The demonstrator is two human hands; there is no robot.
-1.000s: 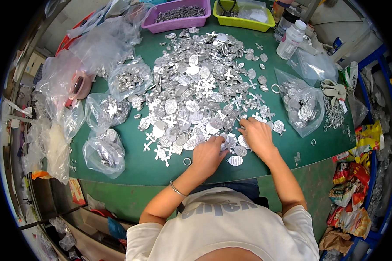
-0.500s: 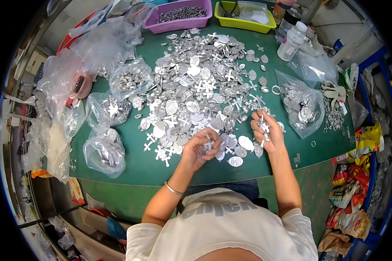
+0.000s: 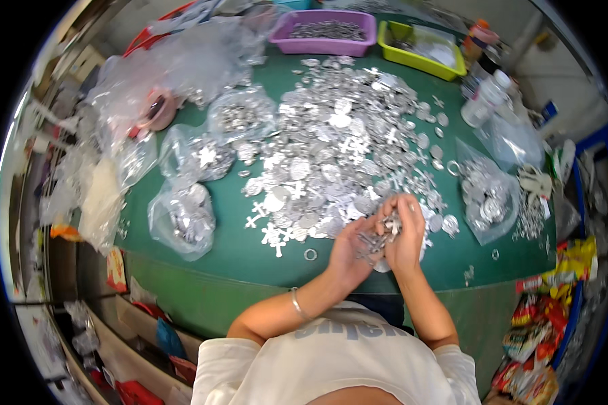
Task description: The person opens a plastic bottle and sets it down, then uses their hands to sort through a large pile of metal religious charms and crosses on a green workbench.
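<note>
A big heap of silvery oval medals and cross pendants [image 3: 331, 158] spreads over the green table in front of me. At its near right edge my two hands meet, both cupped. My left hand [image 3: 348, 258] is curled with its palm up around small metal pendants [image 3: 369, 241]. Against it, my right hand [image 3: 408, 237] has bent fingers round a cluster of cross pendants [image 3: 390, 225]. Motion blur keeps the single pieces from showing clearly. A few medals lie on the table under and beside the hands. Left of them is a small metal ring [image 3: 310, 254].
Clear bags of metal pieces [image 3: 182, 219] stand on the left, and another bag of medals [image 3: 486, 199] on the right. At the back are a purple tray [image 3: 324, 45] of small parts and a yellow-green tray [image 3: 422, 61]. A white bottle [image 3: 485, 99] stands back right.
My left hand has moved right and turned palm up, and my right hand has come in to meet it. The head view has shifted, so the table appears further right.
</note>
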